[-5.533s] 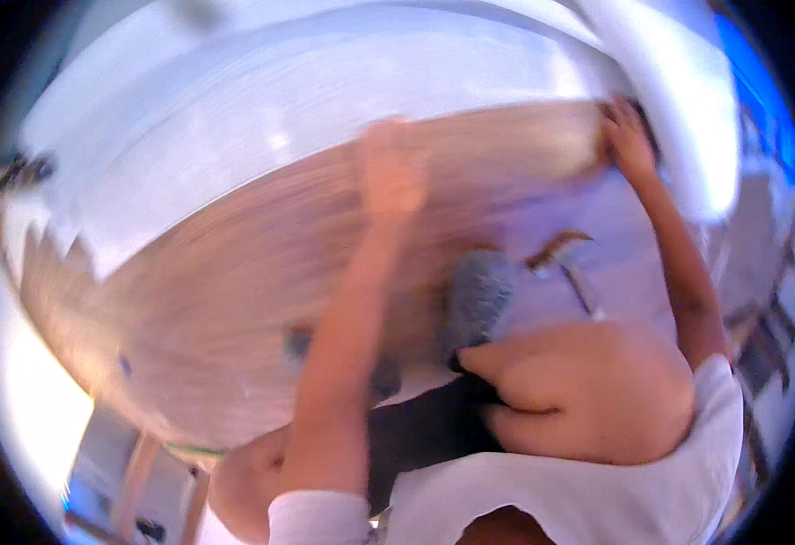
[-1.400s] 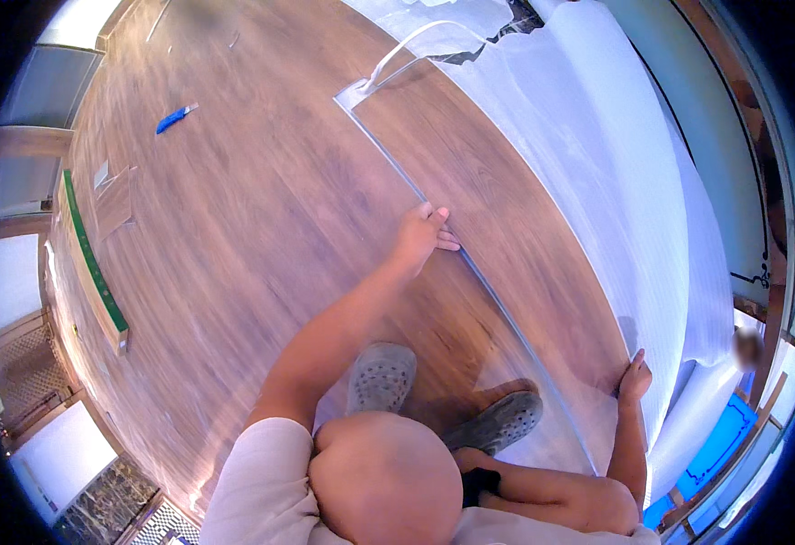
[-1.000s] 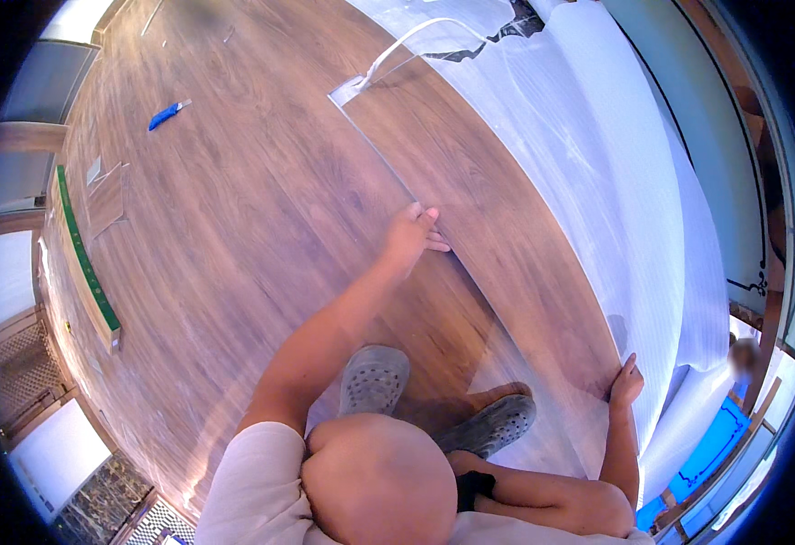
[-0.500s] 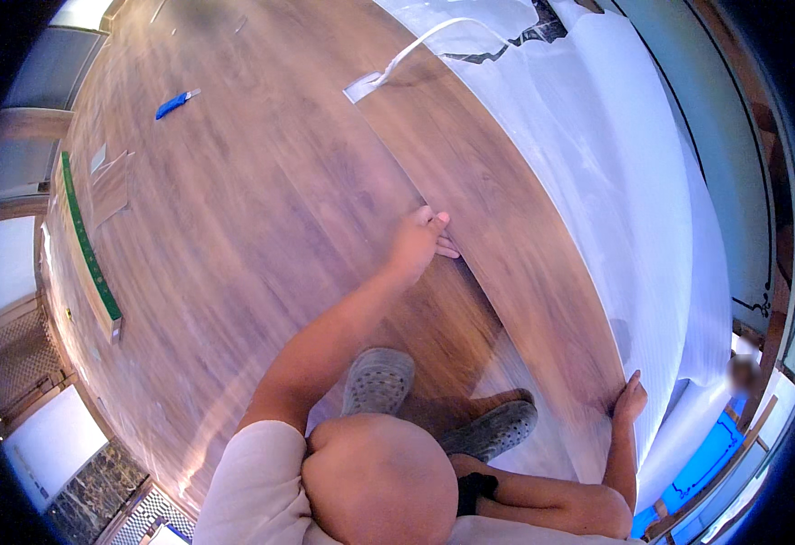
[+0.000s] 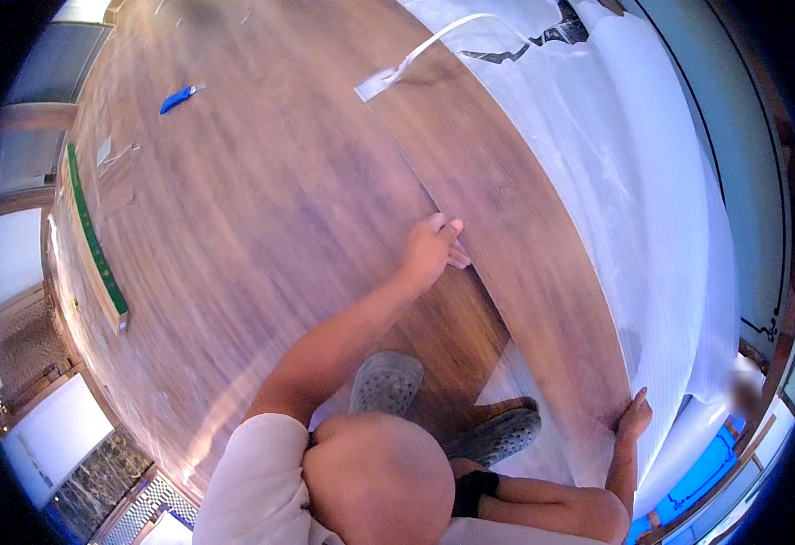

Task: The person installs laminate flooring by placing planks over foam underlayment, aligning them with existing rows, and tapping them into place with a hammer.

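Note:
A long brown wood-look floor plank (image 5: 543,245) runs from far centre to near right, its left edge against the laid floorboards (image 5: 279,191). My left hand (image 5: 434,252) is closed at that edge about midway along, its fingertips at the dark seam and partly hidden by the plank. My right hand (image 5: 635,416) grips the plank's near right corner, thumb up along the outer edge. A dark gap shows under the plank's left edge just nearer than my left hand. At the plank's far end, a white strap (image 5: 434,44) loops up from a flat pale end piece (image 5: 377,84).
White underlay sheet (image 5: 616,173) spreads rumpled along the right, torn at the far side over dark stone. A blue utility knife (image 5: 177,100) lies far left. A green-edged long strip (image 5: 96,241) rests at left. My grey clogs (image 5: 387,381) stand between my arms.
The view has shifted a little, so the scene sits slightly further right. Both hands keep their places on the plank, with no clear change of hold.

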`<state>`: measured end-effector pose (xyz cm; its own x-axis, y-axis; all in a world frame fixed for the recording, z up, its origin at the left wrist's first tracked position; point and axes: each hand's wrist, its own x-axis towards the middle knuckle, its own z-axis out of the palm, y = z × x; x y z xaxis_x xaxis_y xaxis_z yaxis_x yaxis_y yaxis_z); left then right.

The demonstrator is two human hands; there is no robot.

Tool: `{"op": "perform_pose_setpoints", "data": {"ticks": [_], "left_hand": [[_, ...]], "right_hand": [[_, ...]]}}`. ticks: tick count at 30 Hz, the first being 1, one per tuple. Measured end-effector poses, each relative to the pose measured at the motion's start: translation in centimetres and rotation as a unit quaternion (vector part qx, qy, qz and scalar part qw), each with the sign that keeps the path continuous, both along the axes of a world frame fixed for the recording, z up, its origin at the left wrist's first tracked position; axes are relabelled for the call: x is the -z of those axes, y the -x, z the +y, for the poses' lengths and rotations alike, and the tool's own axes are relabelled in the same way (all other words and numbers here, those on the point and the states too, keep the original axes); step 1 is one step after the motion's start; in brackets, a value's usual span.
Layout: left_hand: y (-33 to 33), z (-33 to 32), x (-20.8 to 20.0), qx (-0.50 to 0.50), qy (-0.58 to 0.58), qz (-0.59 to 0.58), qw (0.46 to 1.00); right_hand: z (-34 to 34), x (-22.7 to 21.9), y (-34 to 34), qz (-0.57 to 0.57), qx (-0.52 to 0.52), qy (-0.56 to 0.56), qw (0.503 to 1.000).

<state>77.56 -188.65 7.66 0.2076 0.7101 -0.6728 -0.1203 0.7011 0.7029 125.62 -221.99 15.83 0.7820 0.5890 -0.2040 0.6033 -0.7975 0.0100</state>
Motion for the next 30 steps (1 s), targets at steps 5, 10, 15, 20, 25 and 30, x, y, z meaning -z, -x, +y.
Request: {"op": "perform_pose_setpoints", "data": {"ticks": [5,10,15,20,25,30], "left_hand": [[-0.9,0.7,-0.6,0.018,0.018,0.035,0.999],[-1.7,0.9,-1.2,0.025,-0.008,0.086,0.996],[-1.4,0.5,-1.1,-0.004,-0.015,0.058,0.998],[-1.3,0.4,-1.5,-0.018,-0.016,0.048,0.999],[-1.8,0.7,-3.4,-0.028,-0.003,0.059,0.998],[-1.9,0.6,-1.7,-0.012,-0.003,0.098,0.995]], "right_hand": [[0.6,1.7,-0.4,-0.011,0.0,0.003,1.0],[1.2,2.6,-1.4,-0.021,-0.01,-0.013,1.0],[0.9,1.7,-1.7,-0.036,0.017,0.028,0.999],[0.2,0.1,-2.7,-0.02,0.01,0.032,0.999],[2.3,-3.3,-0.1,-0.017,0.04,0.025,0.999],[2.7,-1.1,-0.3,0.007,0.016,0.025,1.0]]}}
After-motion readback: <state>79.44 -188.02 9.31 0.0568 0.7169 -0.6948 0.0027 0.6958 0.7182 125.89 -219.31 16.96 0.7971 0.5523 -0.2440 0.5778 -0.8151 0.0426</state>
